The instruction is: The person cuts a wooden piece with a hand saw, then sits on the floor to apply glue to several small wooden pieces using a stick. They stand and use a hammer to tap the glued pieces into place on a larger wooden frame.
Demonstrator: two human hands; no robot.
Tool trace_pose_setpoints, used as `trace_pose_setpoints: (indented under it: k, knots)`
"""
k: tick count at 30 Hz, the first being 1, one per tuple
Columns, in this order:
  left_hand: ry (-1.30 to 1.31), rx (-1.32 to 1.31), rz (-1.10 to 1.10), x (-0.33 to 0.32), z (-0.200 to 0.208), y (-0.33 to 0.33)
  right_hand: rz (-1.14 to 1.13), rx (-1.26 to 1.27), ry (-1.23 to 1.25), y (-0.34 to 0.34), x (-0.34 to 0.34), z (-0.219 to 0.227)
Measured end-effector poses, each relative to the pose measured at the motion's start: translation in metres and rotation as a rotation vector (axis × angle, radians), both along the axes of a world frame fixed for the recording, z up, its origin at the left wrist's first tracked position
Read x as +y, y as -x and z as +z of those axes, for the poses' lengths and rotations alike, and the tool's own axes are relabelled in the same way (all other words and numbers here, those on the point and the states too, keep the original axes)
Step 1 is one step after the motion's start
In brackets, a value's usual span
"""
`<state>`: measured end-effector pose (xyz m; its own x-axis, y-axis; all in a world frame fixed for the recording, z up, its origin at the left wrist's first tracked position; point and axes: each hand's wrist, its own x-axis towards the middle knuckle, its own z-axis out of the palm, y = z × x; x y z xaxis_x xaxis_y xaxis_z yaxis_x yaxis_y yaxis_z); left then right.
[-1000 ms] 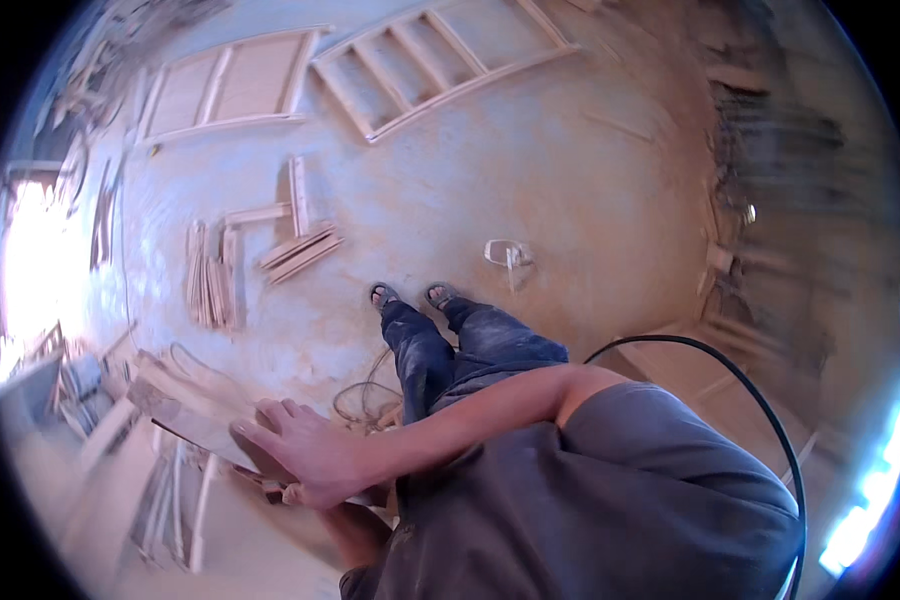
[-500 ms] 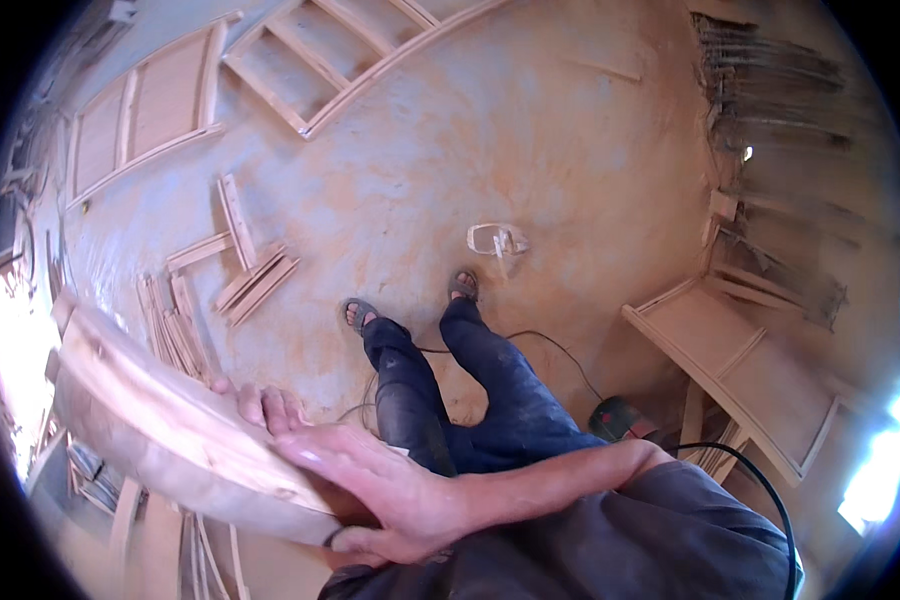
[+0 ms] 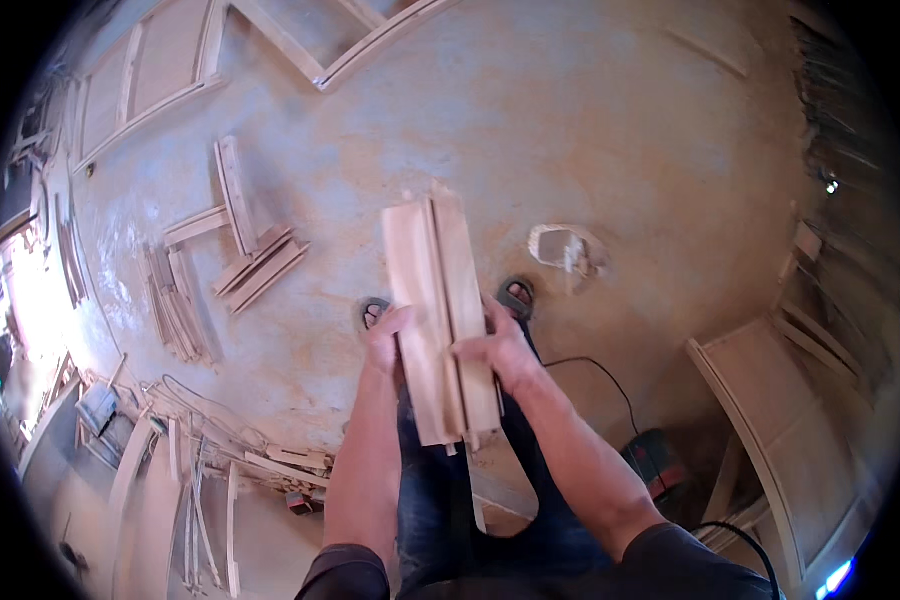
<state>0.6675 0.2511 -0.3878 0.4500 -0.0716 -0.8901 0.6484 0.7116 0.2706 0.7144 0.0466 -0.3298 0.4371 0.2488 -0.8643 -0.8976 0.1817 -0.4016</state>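
In front of my legs I hold a stack of pale wooden boards (image 3: 420, 330), at least two lying side by side with a groove between them. The boards point away from me, above the floor. My left hand (image 3: 385, 338) grips the left edge, its thumb on top. At the right edge my right hand (image 3: 500, 348) is closed round the wood, the thumb laid across the top face. The undersides, and the fingers beneath them, are hidden.
Short wooden strips (image 3: 260, 268) lie in a pile on the floor ahead left. Panelled wooden frames (image 3: 170, 50) rest at the far left, another panel (image 3: 780, 400) at the right. A cable (image 3: 610, 375) runs by my right foot. A pale ring-shaped piece (image 3: 560, 247) lies ahead.
The wood has moved from close up on my left to in front of my legs. Earlier only my right hand showed on it; now both hands grip it.
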Motion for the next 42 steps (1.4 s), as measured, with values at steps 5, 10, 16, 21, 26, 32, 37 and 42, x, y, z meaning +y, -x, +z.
trace_pose_setpoints:
  k: [5, 10, 16, 21, 26, 32, 37, 42]
  knots:
    - [-0.289, 0.181, -0.123, 0.010, -0.091, -0.026, -0.037, 0.072, -0.124, -0.018, 0.023, -0.127]
    - [-0.138, -0.027, -0.020, 0.036, -0.137, -0.090, -0.003, -0.168, -0.154, -0.053, 0.070, -0.229]
    - [-0.837, 0.031, -0.436, 0.054, -0.253, -0.057, 0.830, -0.342, 0.136, -0.060, 0.046, -0.247]
    - [-0.808, 0.072, -0.514, 0.055, -0.281, -0.067, 1.341, -1.032, 0.739, -0.043, -0.076, -0.168]
    - [-1.224, -0.089, -0.444, 0.074, -0.325, -0.109, 1.102, -0.697, 1.248, -0.052, -0.204, -0.155]
    - [-1.550, -0.063, -0.796, 0.073, -0.306, -0.146, 1.005, -0.619, 1.215, -0.057, -0.245, -0.184]
    - [-1.160, -0.211, -0.702, 0.093, -0.262, -0.168, 0.940, -0.685, 1.274, -0.138, -0.249, -0.194]
    - [-1.002, -0.335, -0.657, 0.076, -0.230, -0.202, 0.699, -0.977, 1.502, -0.178, -0.237, -0.191]
